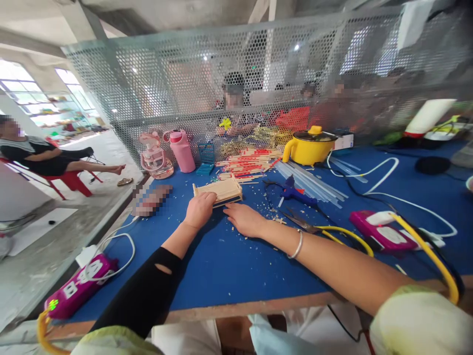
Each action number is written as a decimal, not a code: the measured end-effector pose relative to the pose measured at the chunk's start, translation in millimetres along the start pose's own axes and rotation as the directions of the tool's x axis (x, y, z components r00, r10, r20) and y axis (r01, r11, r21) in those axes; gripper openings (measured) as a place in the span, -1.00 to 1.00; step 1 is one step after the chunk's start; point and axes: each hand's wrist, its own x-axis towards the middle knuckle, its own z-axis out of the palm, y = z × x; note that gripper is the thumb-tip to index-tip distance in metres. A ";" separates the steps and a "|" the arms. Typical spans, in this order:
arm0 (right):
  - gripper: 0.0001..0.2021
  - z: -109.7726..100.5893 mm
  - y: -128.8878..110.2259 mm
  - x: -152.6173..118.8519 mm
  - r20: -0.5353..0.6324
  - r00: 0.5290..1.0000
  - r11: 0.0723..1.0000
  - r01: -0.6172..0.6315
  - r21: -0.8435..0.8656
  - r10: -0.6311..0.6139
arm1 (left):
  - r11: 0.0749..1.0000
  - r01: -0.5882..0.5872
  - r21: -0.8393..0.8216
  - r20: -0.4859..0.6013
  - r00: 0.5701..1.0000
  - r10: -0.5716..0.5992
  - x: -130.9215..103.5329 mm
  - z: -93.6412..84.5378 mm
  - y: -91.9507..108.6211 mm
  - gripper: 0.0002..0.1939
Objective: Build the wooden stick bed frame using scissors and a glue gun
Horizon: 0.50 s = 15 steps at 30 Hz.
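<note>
A small model built of pale wooden sticks [223, 190], shaped like a little bed with raised ends, rests on the blue table top. My left hand [200, 209] is closed around its near left corner. My right hand [246, 220] lies low at the model's near edge, fingers stretched towards it; I cannot tell whether the fingertips touch it. Behind the model spreads a pile of wooden sticks with red tips [246, 162]. To the right are a blue glue gun [297, 192], clear glue sticks [314, 181] and scissors [299, 220].
A yellow electric pot [311, 147], a pink bottle [182, 152], a clear pink jug [157, 160] and a teal stand [206, 159] line the back. Purple power strips [83, 286] with cables lie at both sides. A perforated metal screen [177, 93] divides off people beyond. Someone sits at far left.
</note>
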 end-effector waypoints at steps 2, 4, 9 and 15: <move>-0.69 -4.3 -2.4 -7.5 0.026 0.999 1.000 0.024 -0.015 -0.024 | 1.000 0.013 -0.003 0.032 0.999 -0.013 -7.4 -6.4 1.5 -0.81; -0.68 -14.8 -6.1 -22.0 0.046 0.998 0.999 0.038 -0.020 -0.037 | 0.999 0.042 -0.007 0.054 0.998 -0.041 -15.6 -14.0 4.0 -0.81; -0.60 -31.5 -35.8 -64.0 0.082 0.996 0.998 0.030 -0.046 -0.026 | 0.993 0.114 -0.035 0.099 0.989 -0.110 -27.0 -30.0 9.9 -0.81; -0.16 -13.5 -60.9 -75.1 0.276 0.961 0.998 -0.019 0.053 0.004 | 0.978 0.015 -0.210 -0.193 0.980 -0.056 -29.4 -49.8 27.2 -0.84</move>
